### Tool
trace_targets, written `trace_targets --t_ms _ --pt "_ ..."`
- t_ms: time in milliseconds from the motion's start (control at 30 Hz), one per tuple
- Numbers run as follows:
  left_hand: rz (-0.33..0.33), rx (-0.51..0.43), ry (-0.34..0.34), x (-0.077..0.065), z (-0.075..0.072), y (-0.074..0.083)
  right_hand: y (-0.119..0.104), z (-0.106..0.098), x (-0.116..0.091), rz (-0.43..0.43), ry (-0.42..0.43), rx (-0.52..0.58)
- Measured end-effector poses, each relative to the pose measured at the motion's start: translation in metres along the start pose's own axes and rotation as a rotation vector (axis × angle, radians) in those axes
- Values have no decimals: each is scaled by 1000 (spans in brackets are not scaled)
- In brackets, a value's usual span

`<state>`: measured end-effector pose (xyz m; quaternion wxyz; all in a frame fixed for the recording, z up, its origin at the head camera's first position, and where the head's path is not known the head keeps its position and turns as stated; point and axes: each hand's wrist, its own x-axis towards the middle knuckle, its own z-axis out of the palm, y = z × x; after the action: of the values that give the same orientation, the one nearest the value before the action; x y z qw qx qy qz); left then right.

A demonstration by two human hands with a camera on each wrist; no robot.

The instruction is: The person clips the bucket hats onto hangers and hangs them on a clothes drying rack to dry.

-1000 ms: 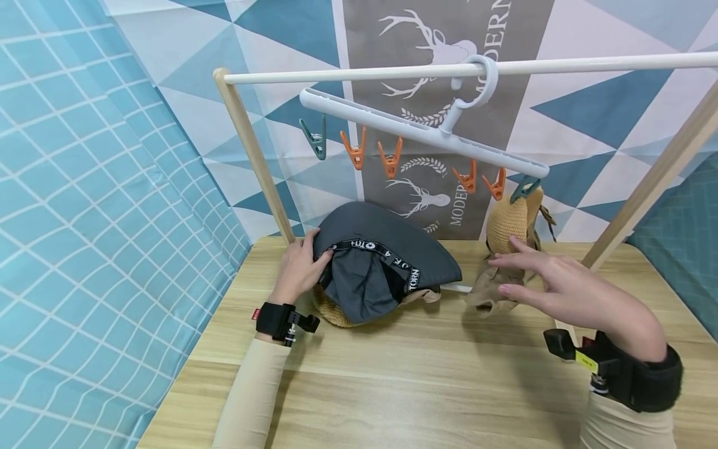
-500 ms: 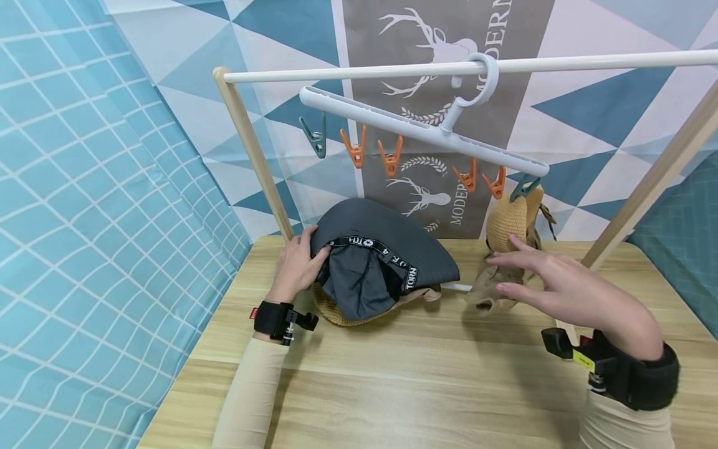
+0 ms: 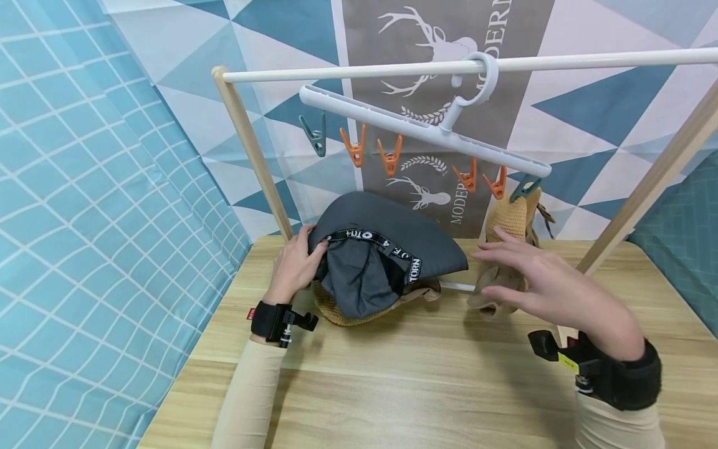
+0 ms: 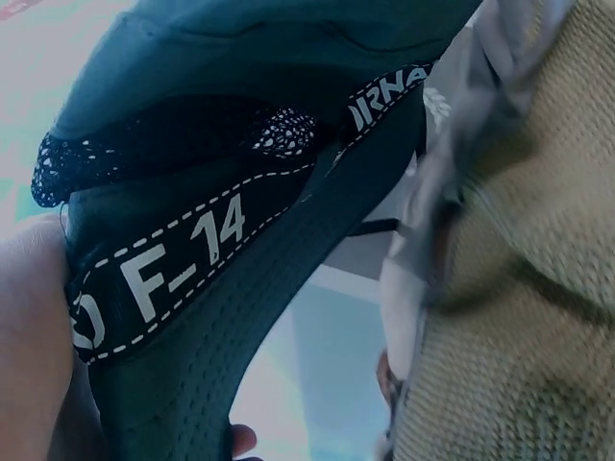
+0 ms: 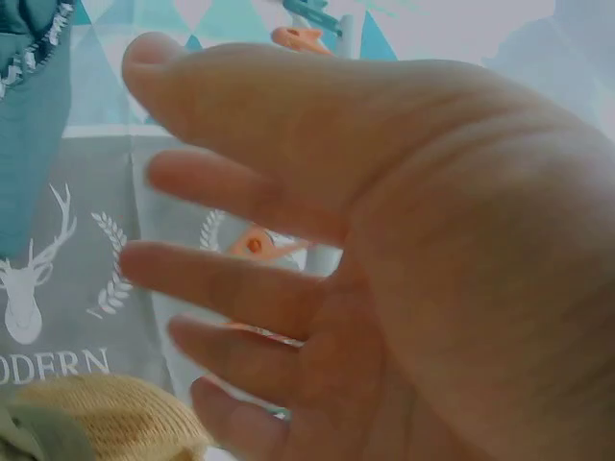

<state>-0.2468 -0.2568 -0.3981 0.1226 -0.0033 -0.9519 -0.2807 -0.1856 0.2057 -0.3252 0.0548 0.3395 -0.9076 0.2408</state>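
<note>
A dark grey cap is tipped up with its inside toward me and a lettered band across it. My left hand pinches its left edge; in the left wrist view the thumb lies over the band and a fingertip shows beyond the brim. Behind and under the cap lies a woven straw hat, mostly hidden. My right hand is in the air with fingers extended and holds nothing. It partly covers a second straw hat with beige cloth, which hangs from a green clip.
A pale blue hanger hooks over a white rail above the hats. Several orange clips and another green clip dangle from it. Wooden posts support the rail over the wooden table.
The cap has tilted up slightly, and its brim tip has shifted right. My right hand has moved a little left, toward the cap. The left hand keeps its grip.
</note>
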Motion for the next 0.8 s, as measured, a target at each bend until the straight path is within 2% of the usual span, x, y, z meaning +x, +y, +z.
trace_targets --t_ms 100,333,567,800 --pt "-3 -4 -6 -3 -5 6 -5 5 5 -40 27 10" --pt "15 -2 -30 -7 -11 14 -11 17 12 -170 152 -62" --pt "48 -15 -84 -10 -16 18 -12 25 20 -308 260 -109" --pt "82 -20 -141 -13 -19 22 -15 24 24 -395 343 -151"
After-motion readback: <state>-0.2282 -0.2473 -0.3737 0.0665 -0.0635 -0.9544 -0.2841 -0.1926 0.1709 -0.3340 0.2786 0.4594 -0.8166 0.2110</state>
